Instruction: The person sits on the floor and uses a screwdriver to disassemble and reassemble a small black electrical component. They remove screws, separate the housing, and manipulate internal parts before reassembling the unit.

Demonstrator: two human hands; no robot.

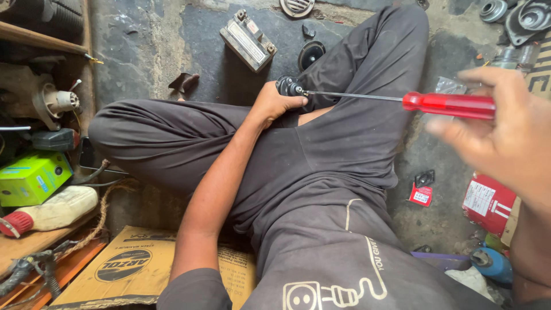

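Near left: a flattened brown cardboard sheet (123, 267) with a black oval mark lies on the floor under the person's left elbow, beside a knot of rope and cables.
Near right: a blue cylindrical can (493, 265) and a red printed packet (488, 202) sit at the right edge by the person's right arm.
Seated person: dark grey trousers (321, 172) with a pale printed plug drawing fill the middle, legs crossed on the stained concrete floor (149, 51).
Right hand (505, 135): blurred and close to the lens on the right, fingers curled around the rear of a screwdriver with a translucent red plastic handle (450, 105); its thin steel shaft runs left, nearly level.
Left hand (275, 104): closed tightly around a small round black metal part (288, 87), held above the crossed legs in mid-scene; the screwdriver's tip meets this part at its right side.
Left shelf: a bright green cardboard box (31, 178) and a cream plastic bottle with a red cap (49, 212) lie on wooden boards.
Far floor: a grey rectangular battery (248, 40) rests tilted, with a black disc-shaped horn (310, 55) just right of it.
Far right: grey metal machine castings (519, 17) are piled in the corner.
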